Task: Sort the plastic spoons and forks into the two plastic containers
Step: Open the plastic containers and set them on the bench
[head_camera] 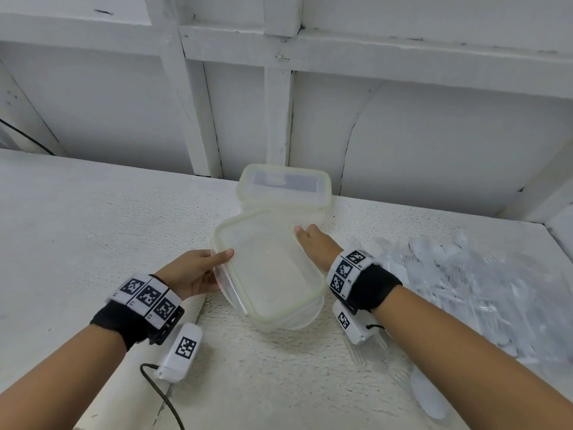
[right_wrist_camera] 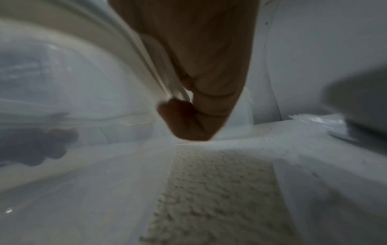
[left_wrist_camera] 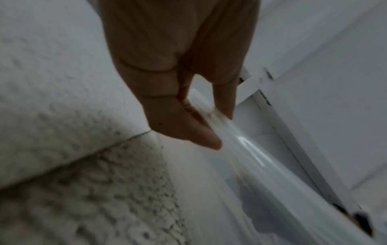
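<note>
A clear plastic container (head_camera: 273, 271) with a green-edged lid is held tilted over the middle of the table, between both hands. My left hand (head_camera: 217, 262) grips its left edge, thumb on top; the left wrist view shows this hand (left_wrist_camera: 217, 126) pinching the blurred rim (left_wrist_camera: 247, 149). My right hand (head_camera: 304, 232) curls over the far right corner, and in the right wrist view its fingers (right_wrist_camera: 184, 116) hook the rim (right_wrist_camera: 163, 79). A second lidded container (head_camera: 283, 187) stands just behind. A heap of clear plastic spoons and forks (head_camera: 483, 290) lies to the right.
The white textured table (head_camera: 93, 212) ends at a white panelled wall (head_camera: 279, 103) just behind the containers. A loose white spoon (head_camera: 429, 395) lies near my right forearm. A black cable (head_camera: 161, 395) trails from my left wrist unit.
</note>
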A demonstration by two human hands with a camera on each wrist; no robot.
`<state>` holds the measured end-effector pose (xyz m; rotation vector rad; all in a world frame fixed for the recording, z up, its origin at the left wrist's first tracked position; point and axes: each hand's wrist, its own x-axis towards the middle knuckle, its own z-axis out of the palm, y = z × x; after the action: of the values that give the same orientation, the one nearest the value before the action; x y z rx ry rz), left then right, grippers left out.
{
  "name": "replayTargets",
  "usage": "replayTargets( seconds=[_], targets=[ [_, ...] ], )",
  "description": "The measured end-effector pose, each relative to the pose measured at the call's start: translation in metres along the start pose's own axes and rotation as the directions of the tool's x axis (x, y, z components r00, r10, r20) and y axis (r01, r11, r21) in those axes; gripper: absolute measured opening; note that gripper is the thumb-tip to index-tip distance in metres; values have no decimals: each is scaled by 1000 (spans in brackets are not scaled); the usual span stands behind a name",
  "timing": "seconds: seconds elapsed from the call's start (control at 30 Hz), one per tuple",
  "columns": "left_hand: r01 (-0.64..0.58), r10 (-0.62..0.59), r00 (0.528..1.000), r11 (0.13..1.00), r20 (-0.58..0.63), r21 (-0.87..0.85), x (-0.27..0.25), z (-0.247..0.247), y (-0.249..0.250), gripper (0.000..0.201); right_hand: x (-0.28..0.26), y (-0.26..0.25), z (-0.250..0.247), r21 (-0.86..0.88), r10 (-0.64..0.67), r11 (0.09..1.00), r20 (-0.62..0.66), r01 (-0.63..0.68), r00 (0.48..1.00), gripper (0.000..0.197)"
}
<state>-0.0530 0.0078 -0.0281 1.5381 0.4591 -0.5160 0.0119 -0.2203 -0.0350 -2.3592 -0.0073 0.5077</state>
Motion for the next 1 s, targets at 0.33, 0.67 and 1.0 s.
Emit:
replayTargets(
  seconds=[0.33, 0.67, 1.0],
  targets=[
    [-176, 176, 983, 984, 43, 3, -30, 16, 65, 32, -89, -51, -27, -325, -400, 840, 170, 435, 900, 78],
    [-136, 342, 914, 766, -219, 628, 7, 26, 58, 49, -90, -34, -49, -444, -600, 767, -242, 463, 762, 33],
    [-20, 130, 955, 925, -266, 379, 21, -13, 41, 11, -69, -8, -67, 127, -293, 922, -393, 367, 872, 27]
  ],
)
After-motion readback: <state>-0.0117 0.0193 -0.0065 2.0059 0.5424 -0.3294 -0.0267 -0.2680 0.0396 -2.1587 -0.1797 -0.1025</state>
